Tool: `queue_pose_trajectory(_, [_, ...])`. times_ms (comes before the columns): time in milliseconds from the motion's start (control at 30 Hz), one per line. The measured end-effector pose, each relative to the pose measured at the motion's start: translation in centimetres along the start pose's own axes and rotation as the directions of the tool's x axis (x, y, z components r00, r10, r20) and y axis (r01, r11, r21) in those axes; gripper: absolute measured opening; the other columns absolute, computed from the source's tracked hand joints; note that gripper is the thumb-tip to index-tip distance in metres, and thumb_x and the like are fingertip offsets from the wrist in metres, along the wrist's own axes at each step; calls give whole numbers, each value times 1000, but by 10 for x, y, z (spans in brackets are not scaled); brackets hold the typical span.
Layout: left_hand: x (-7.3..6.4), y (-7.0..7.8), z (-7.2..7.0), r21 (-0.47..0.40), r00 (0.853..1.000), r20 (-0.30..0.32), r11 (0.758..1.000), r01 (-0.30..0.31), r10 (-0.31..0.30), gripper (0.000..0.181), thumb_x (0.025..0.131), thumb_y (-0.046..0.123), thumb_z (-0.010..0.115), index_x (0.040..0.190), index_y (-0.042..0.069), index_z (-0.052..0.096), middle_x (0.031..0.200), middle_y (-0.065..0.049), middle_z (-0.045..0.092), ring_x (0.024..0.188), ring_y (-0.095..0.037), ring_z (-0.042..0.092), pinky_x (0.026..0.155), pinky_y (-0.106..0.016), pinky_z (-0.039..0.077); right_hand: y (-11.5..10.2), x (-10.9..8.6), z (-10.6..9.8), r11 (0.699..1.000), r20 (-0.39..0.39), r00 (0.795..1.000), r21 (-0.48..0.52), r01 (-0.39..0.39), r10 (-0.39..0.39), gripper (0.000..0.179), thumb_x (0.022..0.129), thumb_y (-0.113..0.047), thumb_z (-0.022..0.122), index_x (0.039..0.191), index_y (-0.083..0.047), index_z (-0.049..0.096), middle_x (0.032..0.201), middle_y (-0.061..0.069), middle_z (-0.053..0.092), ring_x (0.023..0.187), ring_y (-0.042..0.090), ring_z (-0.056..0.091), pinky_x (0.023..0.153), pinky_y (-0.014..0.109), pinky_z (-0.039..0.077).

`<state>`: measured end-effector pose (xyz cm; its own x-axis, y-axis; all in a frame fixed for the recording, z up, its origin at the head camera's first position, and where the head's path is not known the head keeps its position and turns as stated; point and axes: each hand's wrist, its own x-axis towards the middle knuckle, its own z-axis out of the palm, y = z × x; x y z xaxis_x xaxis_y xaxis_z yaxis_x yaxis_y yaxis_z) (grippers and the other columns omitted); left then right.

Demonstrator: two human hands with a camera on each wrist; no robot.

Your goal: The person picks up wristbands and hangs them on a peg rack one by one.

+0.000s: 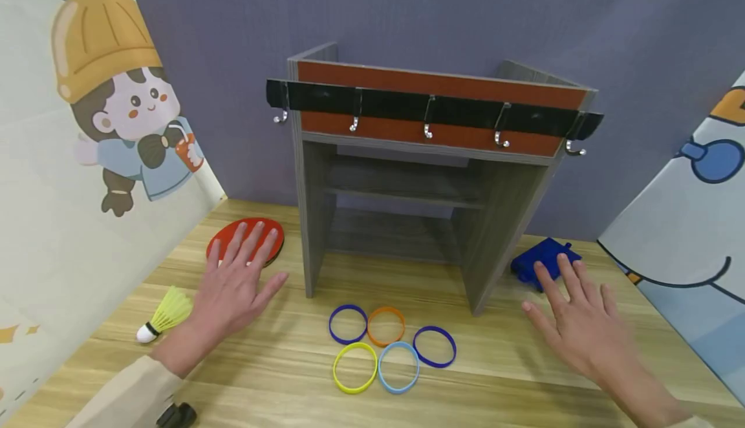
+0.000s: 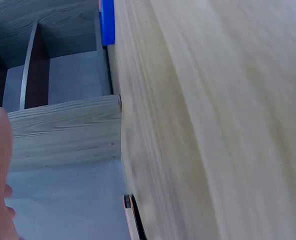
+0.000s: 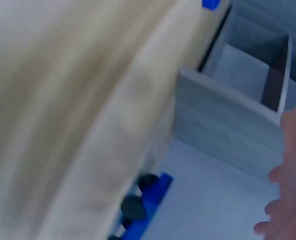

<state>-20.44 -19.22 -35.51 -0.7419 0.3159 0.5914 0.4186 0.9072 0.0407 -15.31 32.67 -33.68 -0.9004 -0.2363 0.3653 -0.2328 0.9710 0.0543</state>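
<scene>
My left hand (image 1: 233, 289) is held with its fingers spread, palm down, and its fingertips overlap a red table tennis paddle (image 1: 235, 229) in the head view. Beside that wrist lies a yellow shuttlecock (image 1: 174, 306) with a white tip. On the other side my right hand (image 1: 588, 331) is also spread, its fingertips close to a dark blue object (image 1: 538, 261). The right wrist view shows dark round parts (image 3: 133, 207) on that object. Neither hand holds anything. Between them several rings lie flat: two dark blue, an orange ring (image 1: 387, 308), a yellow ring (image 1: 356, 392) and a light blue ring (image 1: 398, 392).
A grey wooden shelf unit (image 1: 308, 221) stands at the back middle of the wooden table (image 1: 279, 383). Across its reddish-brown top board runs a black rail (image 1: 392, 105) with several metal hooks. A grey-blue panel (image 1: 407, 8) is behind it, with cartoon-printed walls on both sides.
</scene>
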Motion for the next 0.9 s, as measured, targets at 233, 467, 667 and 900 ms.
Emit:
queue_pose_trajectory(233, [21, 10, 7, -559, 980, -173, 829, -16, -98, 47, 88, 9, 68, 132, 2, 53, 117, -12, 57, 99, -25, 60, 80, -41, 55, -32, 0, 20, 980, -163, 973, 90, 177, -161, 57, 72, -24, 76, 120, 2, 57, 110, 22, 59, 95, 39, 59, 68, 51, 53])
queue_pose_trajectory(467, [42, 32, -1, -777, 910, -310, 625, -74, -277, 31, 80, -12, 69, 110, -9, 63, 97, -18, 66, 86, -8, 63, 73, -17, 53, -70, 12, 37, 886, 33, 977, 430, 175, -209, 17, 79, -17, 76, 92, -8, 69, 76, -9, 63, 64, 3, 58, 52, 22, 50])
queue_pose_trajectory(667, [51, 43, -2, -841, 888, -294, 536, -66, -353, 27, 80, -12, 69, 106, -13, 64, 93, -25, 65, 82, -7, 63, 70, -18, 55, -88, 25, 48, 806, 160, 952, 579, 123, -260, 17, 83, -26, 74, 87, -11, 68, 69, -16, 62, 61, -2, 57, 52, 22, 49])
queue_pose_trajectory(900, [54, 40, 13, -886, 875, -286, 455, -86, -392, 24, 79, -11, 70, 103, -9, 68, 92, -23, 67, 78, -9, 64, 66, -21, 56, -95, 30, 52, 824, 139, 960, 551, 129, -243, 11, 77, -13, 77, 75, -15, 67, 62, -17, 58, 55, -4, 52, 48, 21, 44])
